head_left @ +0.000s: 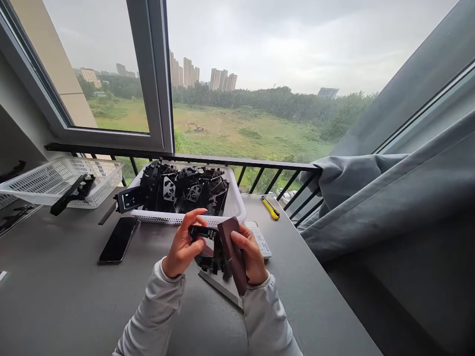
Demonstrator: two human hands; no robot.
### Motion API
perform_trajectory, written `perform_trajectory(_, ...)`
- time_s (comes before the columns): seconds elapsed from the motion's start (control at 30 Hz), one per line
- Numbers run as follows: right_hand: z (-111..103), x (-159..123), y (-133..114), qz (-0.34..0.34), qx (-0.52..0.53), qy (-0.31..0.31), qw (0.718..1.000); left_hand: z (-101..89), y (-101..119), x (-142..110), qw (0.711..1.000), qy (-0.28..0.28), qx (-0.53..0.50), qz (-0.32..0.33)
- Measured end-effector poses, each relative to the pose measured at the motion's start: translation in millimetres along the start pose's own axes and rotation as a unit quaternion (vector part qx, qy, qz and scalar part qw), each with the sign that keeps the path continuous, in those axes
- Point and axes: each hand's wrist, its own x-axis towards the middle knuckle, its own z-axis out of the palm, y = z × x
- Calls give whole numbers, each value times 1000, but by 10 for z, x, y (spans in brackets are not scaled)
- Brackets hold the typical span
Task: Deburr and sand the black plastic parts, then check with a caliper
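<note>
Left hand grips a black moulded plastic part; right hand closes firmly on a maroon rectangular block against it.

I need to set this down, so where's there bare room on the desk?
The grey desktop is bare left of the black smartphone, and right of the white remote, below the yellow utility knife. It's crowded at the white mesh basket of black plastic parts and around your left hand and right hand.
</note>
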Motion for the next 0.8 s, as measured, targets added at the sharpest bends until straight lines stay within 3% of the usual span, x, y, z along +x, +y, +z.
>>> perform_trajectory(0.07, 31, 18, 20, -4, 1, 8, 1000, -37, -29, 6, 999, -26, 40, 20)
perform_trajectory(0.2, 41, 50, 66, 4, 22, 37, 999, -23, -108, 56, 989, 45, 142, 20)
perform_trajectory(0.3, 4, 52, 74, -11, 42, 66, 997, 12, -118, 88, 982, 97, 164, -10)
perform_trajectory(0.37, -26, 34, 64, -14, 35, 46, 998, 16, -113, 92, 980, 137, 139, -25)
perform_trajectory(0.43, -44, 3, 48, -1, 6, -13, 1000, 7, -119, 86, 981, 162, 103, -32)
perform_trajectory(0.57, -30, -50, 26, 16, -72, -118, 990, -5, -133, 66, 985, 157, 44, -60)
perform_trajectory(0.8, -6, -67, 50, -8, -104, -61, 993, 1, -1, 73, 982, 99, 151, -54)
